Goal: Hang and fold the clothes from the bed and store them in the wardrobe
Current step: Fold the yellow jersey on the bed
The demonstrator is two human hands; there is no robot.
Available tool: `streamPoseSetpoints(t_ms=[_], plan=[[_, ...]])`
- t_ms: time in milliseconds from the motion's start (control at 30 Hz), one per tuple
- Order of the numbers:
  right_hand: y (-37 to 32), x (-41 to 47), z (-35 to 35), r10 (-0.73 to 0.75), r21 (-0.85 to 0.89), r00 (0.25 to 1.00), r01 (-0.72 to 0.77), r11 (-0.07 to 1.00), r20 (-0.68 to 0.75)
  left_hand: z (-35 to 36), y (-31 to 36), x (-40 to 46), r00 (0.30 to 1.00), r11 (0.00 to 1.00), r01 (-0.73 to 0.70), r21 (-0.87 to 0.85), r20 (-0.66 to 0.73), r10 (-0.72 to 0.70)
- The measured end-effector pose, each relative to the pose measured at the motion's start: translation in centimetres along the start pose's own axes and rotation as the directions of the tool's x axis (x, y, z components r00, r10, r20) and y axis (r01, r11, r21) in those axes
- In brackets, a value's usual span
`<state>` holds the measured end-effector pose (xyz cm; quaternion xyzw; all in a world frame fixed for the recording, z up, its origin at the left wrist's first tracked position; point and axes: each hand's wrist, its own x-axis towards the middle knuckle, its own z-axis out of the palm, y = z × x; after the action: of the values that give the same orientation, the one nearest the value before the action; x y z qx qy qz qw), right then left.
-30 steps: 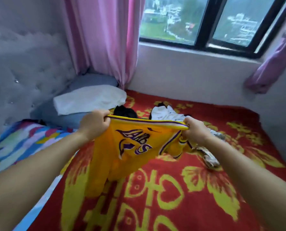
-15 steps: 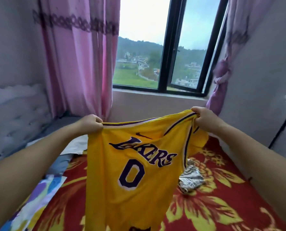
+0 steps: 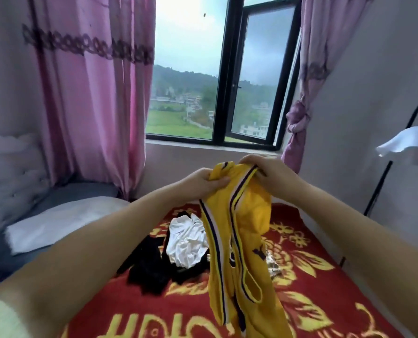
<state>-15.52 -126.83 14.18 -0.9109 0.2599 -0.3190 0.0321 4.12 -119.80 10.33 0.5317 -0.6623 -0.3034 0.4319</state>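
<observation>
Two hands, left hand, right hand, gripping bunched yellow jersey

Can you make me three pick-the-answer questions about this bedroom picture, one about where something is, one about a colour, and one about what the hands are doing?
1. Where does the white garment lie?
A. on the red blanket
B. on the windowsill
C. on the lamp

2. What colour is the jersey?
A. green
B. yellow with purple trim
C. white

3. How is the jersey held?
A. spread flat on the bed
B. by one hand only
C. bunched, gripped at its top by the left hand and the right hand

Answers: 1 A, it lies crumpled on the blanket beside black clothes. 2 B, yellow cloth, purple stripes. 3 C, both hands pinch it together while it hangs.
</observation>
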Motion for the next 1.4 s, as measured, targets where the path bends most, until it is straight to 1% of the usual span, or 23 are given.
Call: streamPoseSetpoints(t_ms=[33,67,100,133,200,267,300,333,400,467,567,700,800,867,933,1000,1033,1100,1167,1200,1267,1333,1400], plan=[[1.2,-0.6,-0.2,0.083,-0.001,0.996,-0.083,0.997,-0.020,-0.6,-0.1,0.1,1.000,1.000,0.014,0.007,-0.022,-0.013],[2.2,-0.9,-0.4,0.198,0.079,0.979,-0.195,0.978,-0.039,-1.3,-0.3,0.0,0.999,1.000,0.028,0.005,-0.045,-0.027],[3.1,-1.3,-0.7,0.327,0.244,0.944,-0.307,0.920,-0.046,-2.0,-0.6,0.0,0.996,0.999,0.041,-0.007,-0.073,-0.041],[3.8,-1.5,-1.0,0.452,0.432,0.891,-0.395,0.810,-0.034,-2.6,-0.9,-0.1,0.993,0.998,0.053,-0.016,-0.108,-0.054],[4.8,-2.0,-1.6,0.631,0.699,0.776,-0.464,0.544,0.025,-4.1,-1.5,-0.5,0.978,0.996,0.082,-0.023,-0.190,-0.085],[5.6,-2.4,-1.9,0.687,0.826,0.713,-0.466,0.315,0.140,-5.6,-2.1,-1.0,0.966,0.994,0.103,-0.037,-0.235,-0.109],[5.9,-2.6,-1.9,0.681,0.838,0.701,-0.488,0.243,0.211,-6.2,-2.2,-1.2,0.963,0.993,0.117,-0.027,-0.243,-0.120],[6.2,-2.7,-1.8,0.655,0.821,0.702,-0.529,0.215,0.280,-6.9,-2.3,-1.4,0.960,0.991,0.132,-0.011,-0.248,-0.130],[6.6,-2.9,-1.4,0.577,0.771,0.713,-0.601,0.212,0.398,-7.9,-2.4,-1.8,0.952,0.988,0.154,0.015,-0.268,-0.145],[7.0,-3.2,-1.0,0.518,0.762,0.732,-0.611,0.212,0.443,-8.8,-2.4,-2.2,0.944,0.988,0.153,-0.012,-0.293,-0.150],[7.5,-3.5,-0.6,0.428,0.816,0.792,-0.548,0.184,0.436,-9.8,-2.5,-3.0,0.934,0.989,0.134,-0.058,-0.325,-0.146],[7.7,-3.7,0.1,0.392,0.881,0.832,-0.462,0.101,0.392,-10.4,-2.3,-3.3,0.925,0.992,0.124,-0.002,-0.362,-0.117],[7.4,-3.5,0.6,0.408,0.893,0.848,-0.426,0.143,0.339,-10.7,-2.1,-3.3,0.930,0.992,0.122,0.040,-0.352,-0.101],[7.2,-3.5,0.6,0.440,0.886,0.837,-0.433,0.168,0.326,-11.2,-2.1,-3.3,0.922,0.976,0.137,0.171,-0.383,-0.063],[7.2,-3.4,0.4,0.499,0.875,0.802,-0.457,0.160,0.328,-11.9,-2.0,-3.4,0.930,0.944,0.133,0.302,-0.367,-0.014],[7.2,-3.3,-0.1,0.545,0.851,0.767,-0.497,0.168,0.340,-12.5,-1.5,-3.7,0.954,0.918,0.149,0.366,-0.299,-0.036],[7.2,-3.3,-0.4,0.559,0.831,0.752,-0.525,0.184,0.351,-12.8,-1.3,-3.9,0.959,0.908,0.188,0.375,-0.268,-0.088],[7.4,-3.3,-0.5,0.588,0.797,0.717,-0.573,0.192,0.374,-13.4,-1.4,-4.3,0.938,0.905,0.319,0.281,-0.232,-0.259],[7.1,-3.2,-0.3,0.618,0.780,0.678,-0.605,0.161,0.399,-13.3,-2.0,-4.3,0.888,0.898,0.435,0.070,-0.199,-0.414],[6.8,-3.1,0.0,0.626,0.783,0.662,-0.609,0.128,0.413,-12.8,-2.3,-4.3,0.860,0.881,0.470,-0.051,-0.197,-0.470],[5.8,-2.7,0.8,0.635,0.803,0.630,-0.596,0.026,0.447,-11.0,-2.3,-4.2,0.786,0.803,0.539,-0.254,-0.191,-0.588],[4.0,-2.1,1.7,0.618,0.825,0.629,-0.562,-0.058,0.472,-8.6,-1.9,-3.7,0.743,0.715,0.559,-0.420,-0.130,-0.657],[1.6,-1.4,2.8,0.568,0.843,0.659,-0.522,-0.127,0.494,-5.8,-1.0,-3.1,0.750,0.642,0.523,-0.560,-0.054,-0.659]])
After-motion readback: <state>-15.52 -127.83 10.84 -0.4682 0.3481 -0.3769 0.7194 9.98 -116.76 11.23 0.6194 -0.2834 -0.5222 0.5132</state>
